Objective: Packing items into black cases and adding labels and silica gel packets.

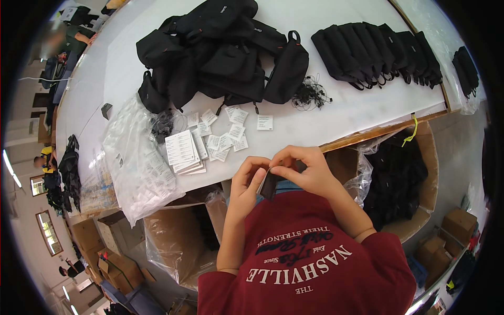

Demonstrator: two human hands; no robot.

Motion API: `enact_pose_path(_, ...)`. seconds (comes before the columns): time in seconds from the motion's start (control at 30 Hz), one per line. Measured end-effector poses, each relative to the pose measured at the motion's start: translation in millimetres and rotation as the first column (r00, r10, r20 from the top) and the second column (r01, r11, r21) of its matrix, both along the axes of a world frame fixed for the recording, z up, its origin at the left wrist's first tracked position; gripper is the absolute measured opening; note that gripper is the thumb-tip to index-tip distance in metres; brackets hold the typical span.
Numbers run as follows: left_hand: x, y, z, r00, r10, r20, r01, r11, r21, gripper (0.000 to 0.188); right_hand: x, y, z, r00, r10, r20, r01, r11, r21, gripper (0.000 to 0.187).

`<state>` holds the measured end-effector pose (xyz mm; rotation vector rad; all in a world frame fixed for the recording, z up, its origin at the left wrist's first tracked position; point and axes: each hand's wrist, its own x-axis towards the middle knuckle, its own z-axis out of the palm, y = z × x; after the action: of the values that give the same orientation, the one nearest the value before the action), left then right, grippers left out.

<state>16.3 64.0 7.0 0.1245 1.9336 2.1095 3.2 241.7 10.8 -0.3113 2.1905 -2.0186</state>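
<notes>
Close to my body, just off the table's front edge, both hands hold a small dark tag (269,186) with a pale edge. My left hand (247,181) grips its side between thumb and fingers. The fingers of my right hand (304,167) are pinched together at its top corner; any string there is too small to make out. Beyond my hands, several small white printed tags (236,131) lie scattered on the table. Left of them sits a stack of white printed cards (181,149). Black bags (220,60) are heaped farther back.
A row of black bags (367,50) lies at the back right, with a tangle of black strings (311,95) nearby. A clear plastic bag of white tags (139,163) hangs over the front edge at left. Open cartons (428,168) stand below the table (336,113). Other people are at far left.
</notes>
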Motion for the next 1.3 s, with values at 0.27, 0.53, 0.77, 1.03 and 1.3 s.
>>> enact_pose_path(0.27,6.8,-0.1,-10.9,0.964,-0.197,0.181,0.099,0.892,0.44,0.016,5.9,-1.9,8.7,0.994,0.094,-0.047,-0.099,0.988,-0.12,0.009)
enact_pose_path(0.53,6.5,3.9,1.6,0.988,-0.103,0.117,0.062,0.947,0.314,0.013,8.6,-4.8,13.2,0.978,0.113,-0.176,-0.118,0.993,-0.015,0.01)
enact_pose_path(0.77,6.6,-8.7,11.8,0.982,-0.018,-0.187,0.011,0.999,-0.036,0.008,8.6,-3.7,11.8,0.976,0.075,-0.206,-0.076,0.997,0.005,0.011)
enact_pose_path(1.03,3.0,-10.6,19.2,0.958,-0.073,-0.276,-0.006,0.961,-0.275,0.006,12.8,-8.5,-2.4,0.991,0.016,-0.131,-0.023,0.998,-0.053,0.009)
enact_pose_path(1.3,0.6,-1.0,10.0,0.97,-0.021,-0.242,-0.016,0.989,-0.149,0.002,7.9,-4.1,-9.6,0.949,0.23,0.215,-0.127,0.905,-0.405,0.009)
